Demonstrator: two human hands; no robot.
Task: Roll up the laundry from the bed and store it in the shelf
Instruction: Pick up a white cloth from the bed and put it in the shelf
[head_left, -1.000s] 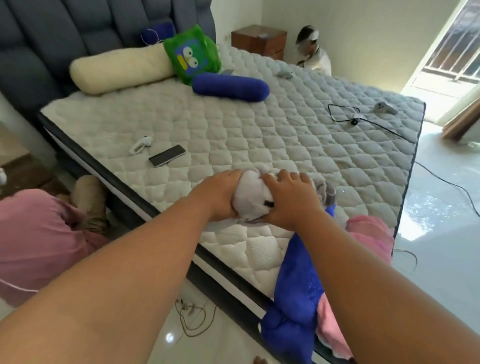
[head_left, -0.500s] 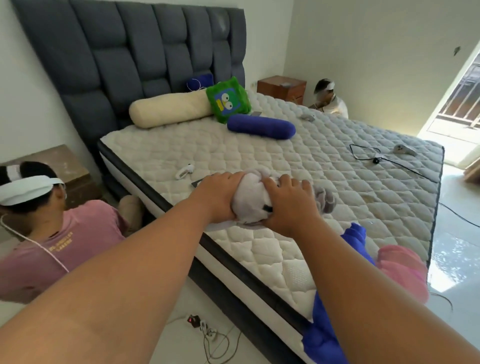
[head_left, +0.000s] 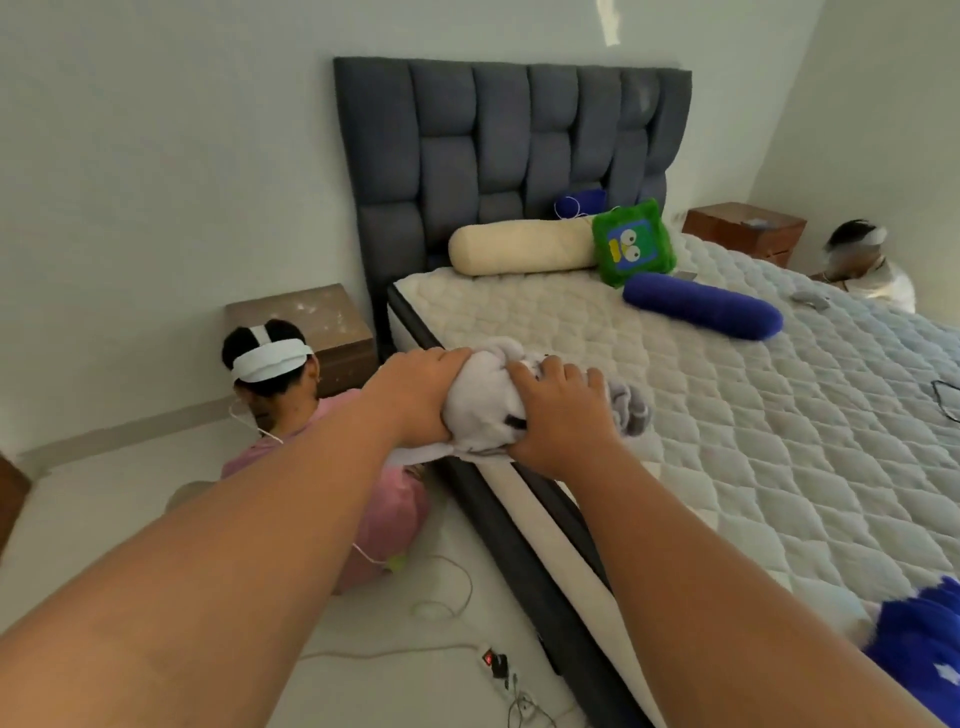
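A rolled pale grey garment (head_left: 485, 402) is clasped between my two hands over the near edge of the bed (head_left: 753, 441). My left hand (head_left: 415, 397) grips its left end and my right hand (head_left: 563, 415) presses over its right side; a loose grey end sticks out past my right fingers. A blue garment (head_left: 919, 639) lies at the bed's lower right corner, partly cut off by the frame. No shelf is in view.
A cream bolster (head_left: 519, 252), a green cushion (head_left: 634, 244) and a blue bolster (head_left: 701, 312) lie by the padded headboard (head_left: 493, 156). A person in pink (head_left: 291, 415) sits on the floor beside the bed, near a power strip (head_left: 496, 665) and cables. Another person (head_left: 872, 265) sits beyond the far side.
The view has swung left and up, so the headboard, wall and seated person show more. Both hands still grip the grey roll, which now sits over the bed's edge.
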